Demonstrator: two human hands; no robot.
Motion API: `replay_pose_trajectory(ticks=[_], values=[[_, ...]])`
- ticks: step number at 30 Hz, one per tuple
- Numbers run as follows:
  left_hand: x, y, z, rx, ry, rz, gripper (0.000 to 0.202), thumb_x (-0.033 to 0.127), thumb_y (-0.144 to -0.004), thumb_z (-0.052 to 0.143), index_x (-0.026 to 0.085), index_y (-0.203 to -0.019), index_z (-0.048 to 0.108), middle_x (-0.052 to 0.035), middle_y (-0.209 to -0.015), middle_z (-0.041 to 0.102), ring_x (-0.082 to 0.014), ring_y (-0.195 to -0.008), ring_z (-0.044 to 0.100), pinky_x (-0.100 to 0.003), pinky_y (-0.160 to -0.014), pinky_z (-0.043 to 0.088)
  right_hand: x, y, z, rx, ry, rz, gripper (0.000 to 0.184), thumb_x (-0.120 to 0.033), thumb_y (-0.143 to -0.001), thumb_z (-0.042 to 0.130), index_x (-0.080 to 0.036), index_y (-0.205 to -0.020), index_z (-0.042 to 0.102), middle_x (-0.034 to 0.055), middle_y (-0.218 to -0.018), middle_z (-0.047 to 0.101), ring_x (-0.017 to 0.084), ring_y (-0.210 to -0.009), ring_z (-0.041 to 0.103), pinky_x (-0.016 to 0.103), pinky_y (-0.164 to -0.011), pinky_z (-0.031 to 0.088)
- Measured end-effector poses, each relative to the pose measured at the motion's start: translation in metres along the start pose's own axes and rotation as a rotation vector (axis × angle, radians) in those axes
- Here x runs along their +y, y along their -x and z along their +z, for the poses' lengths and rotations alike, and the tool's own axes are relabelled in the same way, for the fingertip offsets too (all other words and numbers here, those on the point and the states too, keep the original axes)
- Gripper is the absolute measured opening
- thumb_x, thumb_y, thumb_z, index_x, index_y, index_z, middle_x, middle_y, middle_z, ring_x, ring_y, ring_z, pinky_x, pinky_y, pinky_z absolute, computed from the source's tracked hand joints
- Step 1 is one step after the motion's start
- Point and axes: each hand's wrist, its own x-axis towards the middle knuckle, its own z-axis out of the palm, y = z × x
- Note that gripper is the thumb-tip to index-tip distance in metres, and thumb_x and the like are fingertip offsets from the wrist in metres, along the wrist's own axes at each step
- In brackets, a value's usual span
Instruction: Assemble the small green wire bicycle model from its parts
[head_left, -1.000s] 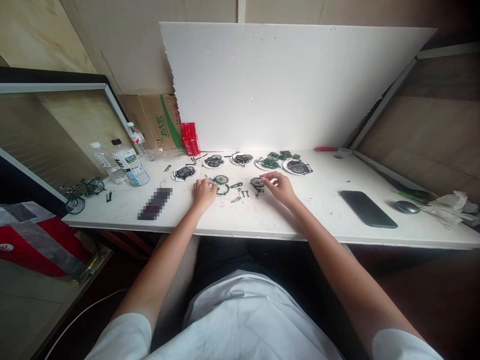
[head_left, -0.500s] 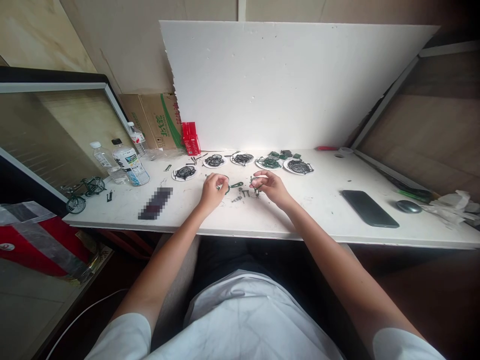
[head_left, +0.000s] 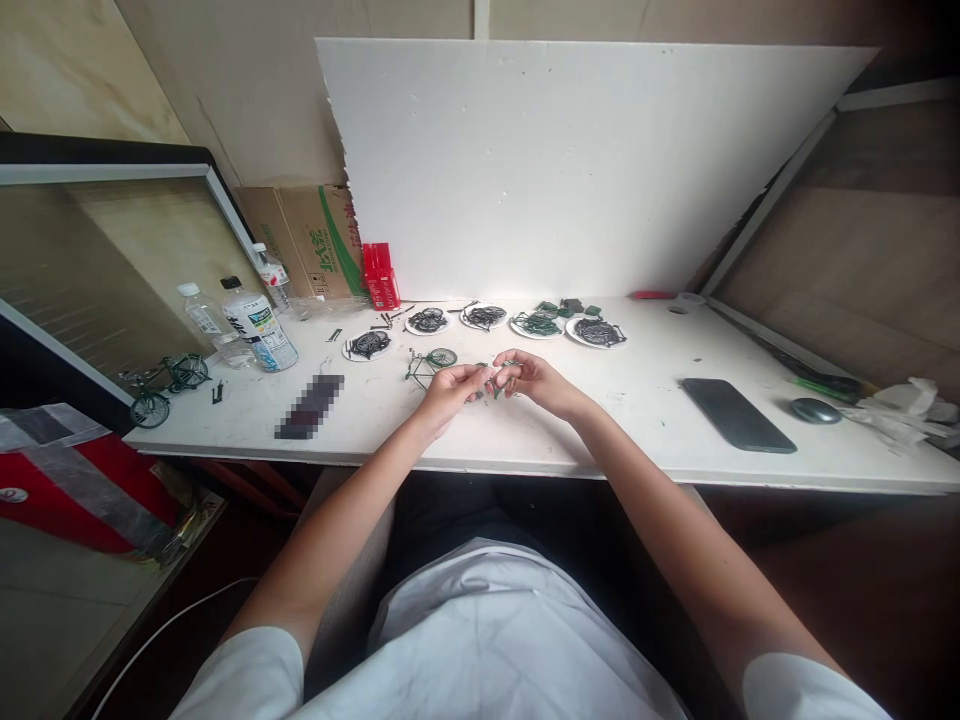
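Note:
My left hand (head_left: 453, 392) and my right hand (head_left: 538, 382) meet over the middle of the white table. The right thumb and fingers pinch a small dark green part (head_left: 510, 372) whose kind I cannot tell. My left fingertips are pressed together against the same spot, and what lies between them is hidden. Just behind my left hand lies a green miniature bicycle (head_left: 431, 364), one wheel showing. Bits of small parts are partly covered under the hands.
Behind the hands stand several white plates of tiny parts, one with green pieces (head_left: 537, 324). A finished-looking miniature bicycle (head_left: 166, 386) stands at the left by the bottles (head_left: 262, 325). On the right are a phone (head_left: 738, 414) and a mouse (head_left: 816, 411).
My left hand has moved right to meet the right hand, leaving the miniature bicycle uncovered on the table. The right hand stays nearly in place, its fingers lower and closer together.

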Motion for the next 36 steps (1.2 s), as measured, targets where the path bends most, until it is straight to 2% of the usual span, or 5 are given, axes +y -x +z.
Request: replay_pose_trajectory(ticks=[4, 10, 16, 31, 36], values=[[-0.013, -0.007, -0.008, 0.185, -0.038, 0.018, 0.046, 0.058, -0.077, 0.091, 0.018, -0.099, 0.084, -0.0061, -0.087, 0.075, -0.0134, -0.073, 0.060, -0.027, -0.063, 0.043, 0.008, 0.000, -0.025, 0.127, 0.381, -0.023, 0.041, -0.059, -0.091, 0.073, -0.019, -0.098, 0.069, 0.0076, -0.088, 0.075, 0.021, -0.080, 0.067, 0.036, -0.075, 0.052], [-0.031, -0.012, -0.018, 0.267, -0.170, 0.135, 0.042, 0.057, -0.080, 0.086, 0.017, -0.091, 0.083, -0.0054, -0.083, 0.076, -0.0167, -0.073, 0.062, -0.031, -0.071, 0.049, 0.013, 0.007, -0.048, 0.085, 0.903, 0.070, 0.032, -0.051, -0.092, 0.069, -0.021, -0.085, 0.081, 0.0080, -0.083, 0.079, 0.022, -0.070, 0.062, 0.035, -0.066, 0.047], [-0.040, -0.014, -0.024, 0.295, -0.309, 0.243, 0.037, 0.055, -0.085, 0.083, 0.018, -0.088, 0.082, -0.0066, -0.086, 0.077, -0.0175, -0.073, 0.063, -0.031, -0.069, 0.049, 0.017, 0.006, -0.044, 0.087, 0.948, 0.072, 0.020, -0.038, -0.089, 0.073, -0.021, -0.086, 0.084, 0.0077, -0.087, 0.083, 0.022, -0.069, 0.065, 0.034, -0.066, 0.049], [-0.041, -0.013, -0.023, 0.285, -0.318, 0.222, 0.038, 0.056, -0.085, 0.083, 0.018, -0.089, 0.083, -0.0074, -0.086, 0.078, -0.0181, -0.074, 0.063, -0.031, -0.069, 0.049, 0.023, 0.004, -0.041, 0.111, 1.129, 0.115, 0.008, -0.025, -0.089, 0.074, -0.024, -0.089, 0.082, 0.0074, -0.093, 0.083, 0.023, -0.074, 0.070, 0.032, -0.066, 0.048], [-0.040, -0.012, -0.022, 0.280, -0.318, 0.222, 0.036, 0.054, -0.086, 0.082, 0.018, -0.089, 0.083, -0.0080, -0.088, 0.078, -0.0186, -0.076, 0.065, -0.032, -0.072, 0.051, 0.023, 0.003, -0.037, 0.122, 1.200, 0.042, 0.011, -0.020, -0.090, 0.073, -0.024, -0.093, 0.083, 0.0095, -0.100, 0.082, 0.025, -0.080, 0.071, 0.033, -0.069, 0.048]])
